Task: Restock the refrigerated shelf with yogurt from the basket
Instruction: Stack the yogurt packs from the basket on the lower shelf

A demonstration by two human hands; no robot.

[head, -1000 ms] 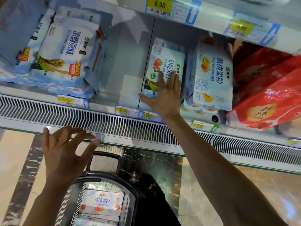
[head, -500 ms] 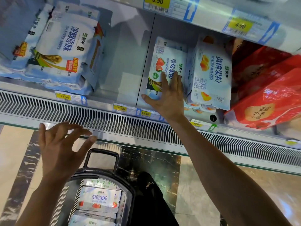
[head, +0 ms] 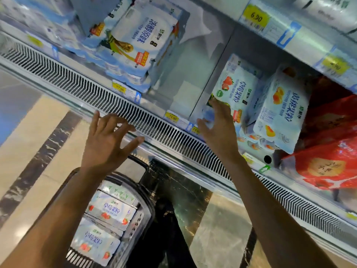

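Yogurt pack [head: 237, 93], strawberry: standing on shelf [head: 179, 89]. More yogurt packs [head: 110, 209] in basket [head: 149, 208], below shelf. Hands: right hand [head: 220, 132] fingers straight, at pack's lower corner on shelf; left hand [head: 106, 144] spread, empty, before shelf edge.

- Bright, cool white light inside the refrigerated shelf [head: 181, 78], from above and strongest along the upper rail.
- Grey, soft-edged shadows on the back wall beside the plain yogurt pack [head: 143, 33].
- White glare patches on the glossy red bags [head: 328, 155]; a dull sheen on the polished floor [head: 222, 219], with a blue cast at the far left.
- Motion blur throughout, worst in the upper left corner; small print smeared, big figures on the yellow price tag [head: 256, 16] just readable.
- Softened fingertips on the left hand [head: 108, 146] and right hand [head: 220, 132], both darker than the lit packs.
- Dimmer down in the basket [head: 148, 211].
- Wide-angle stretch toward the edges; vent grille [head: 154, 128] steeply slanted.
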